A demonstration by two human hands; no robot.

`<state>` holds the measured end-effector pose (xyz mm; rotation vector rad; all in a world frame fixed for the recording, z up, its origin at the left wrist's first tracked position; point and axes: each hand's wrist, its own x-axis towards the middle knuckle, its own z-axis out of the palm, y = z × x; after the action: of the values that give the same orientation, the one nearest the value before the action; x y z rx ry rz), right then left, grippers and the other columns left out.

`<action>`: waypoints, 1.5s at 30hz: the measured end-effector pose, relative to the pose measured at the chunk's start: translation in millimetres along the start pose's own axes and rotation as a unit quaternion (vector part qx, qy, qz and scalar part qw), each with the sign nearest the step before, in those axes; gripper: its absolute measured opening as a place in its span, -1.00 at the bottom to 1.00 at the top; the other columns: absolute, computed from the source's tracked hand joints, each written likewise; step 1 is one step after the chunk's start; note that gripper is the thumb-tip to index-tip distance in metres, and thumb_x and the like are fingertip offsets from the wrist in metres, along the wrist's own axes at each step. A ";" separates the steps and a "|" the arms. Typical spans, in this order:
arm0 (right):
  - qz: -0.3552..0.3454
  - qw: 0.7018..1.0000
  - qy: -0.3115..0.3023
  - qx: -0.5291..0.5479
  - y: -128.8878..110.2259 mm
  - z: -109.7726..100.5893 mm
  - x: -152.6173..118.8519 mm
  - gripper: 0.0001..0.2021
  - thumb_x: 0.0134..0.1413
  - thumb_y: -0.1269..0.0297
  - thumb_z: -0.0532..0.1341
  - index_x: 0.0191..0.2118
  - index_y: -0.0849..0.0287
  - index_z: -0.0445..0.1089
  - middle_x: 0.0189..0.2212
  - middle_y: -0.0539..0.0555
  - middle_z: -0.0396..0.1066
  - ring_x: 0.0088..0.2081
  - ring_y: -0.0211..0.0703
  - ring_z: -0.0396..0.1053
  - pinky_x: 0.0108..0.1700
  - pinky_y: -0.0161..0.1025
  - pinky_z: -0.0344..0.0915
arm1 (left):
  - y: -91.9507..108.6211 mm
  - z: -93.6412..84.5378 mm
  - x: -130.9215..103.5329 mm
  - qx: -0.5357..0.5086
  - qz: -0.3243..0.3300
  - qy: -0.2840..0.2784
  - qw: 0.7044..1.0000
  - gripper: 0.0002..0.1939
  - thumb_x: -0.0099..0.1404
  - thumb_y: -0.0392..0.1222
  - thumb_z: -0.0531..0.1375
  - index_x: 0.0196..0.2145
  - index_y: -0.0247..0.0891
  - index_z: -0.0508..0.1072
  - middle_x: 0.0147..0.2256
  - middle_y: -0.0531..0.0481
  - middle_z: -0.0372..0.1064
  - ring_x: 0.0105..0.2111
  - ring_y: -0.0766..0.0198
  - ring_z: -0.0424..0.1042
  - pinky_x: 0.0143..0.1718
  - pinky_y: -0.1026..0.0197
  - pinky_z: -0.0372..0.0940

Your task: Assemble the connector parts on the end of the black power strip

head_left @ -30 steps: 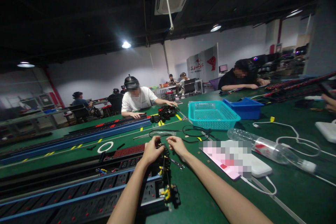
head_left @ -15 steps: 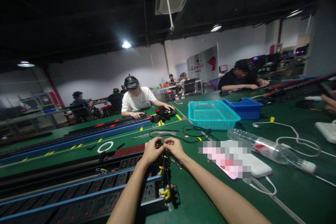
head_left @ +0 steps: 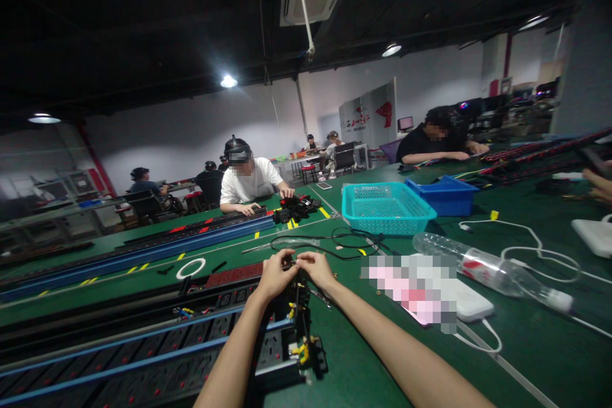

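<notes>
We can read no word for certain. On grey folding screen (head_left: 375, 92) near back wall we see row of characters (head_left: 356, 116), partly red, smaller line below, large red emblem (head_left: 384, 115) at right; strokes too blurred for us. Clear plastic bottle (head_left: 507, 279) bears label (head_left: 475, 264) with red patch, lettering illegible to us. Pink flat item (head_left: 424, 315) mostly pixelated, markings hidden.
</notes>
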<state>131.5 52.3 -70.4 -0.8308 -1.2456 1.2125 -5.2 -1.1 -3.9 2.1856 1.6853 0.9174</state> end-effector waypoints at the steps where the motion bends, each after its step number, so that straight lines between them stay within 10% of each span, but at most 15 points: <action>1: -0.011 1.000 0.000 -0.010 1.7 -0.6 0.9 -0.76 -0.27 0.22 0.35 -0.40 0.25 0.50 -0.43 0.15 0.54 -0.33 -0.04 0.46 -0.20 -0.13 0.35 | 0.1 -0.1 0.1 -0.001 0.001 0.000 1.000 -0.61 0.16 -0.08 0.20 -0.04 -0.19 0.44 -0.07 -0.05 0.48 -0.09 0.11 0.43 0.05 0.09 0.22; 45: -0.040 0.998 -0.030 -0.036 -2.2 2.9 1.5 -0.84 -0.19 0.29 0.30 -0.39 0.23 0.49 -0.37 0.13 0.53 -0.27 -0.06 0.45 -0.11 -0.12 0.33 | -1.7 0.8 0.7 -0.014 0.012 -0.002 1.000 -0.62 0.19 -0.06 0.19 -0.05 -0.21 0.45 -0.08 -0.07 0.49 -0.12 0.14 0.45 -0.03 0.13 0.27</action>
<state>128.9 52.9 -67.5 -0.7939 -1.3649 1.1413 -5.9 0.2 -5.2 2.1930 1.6382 0.9348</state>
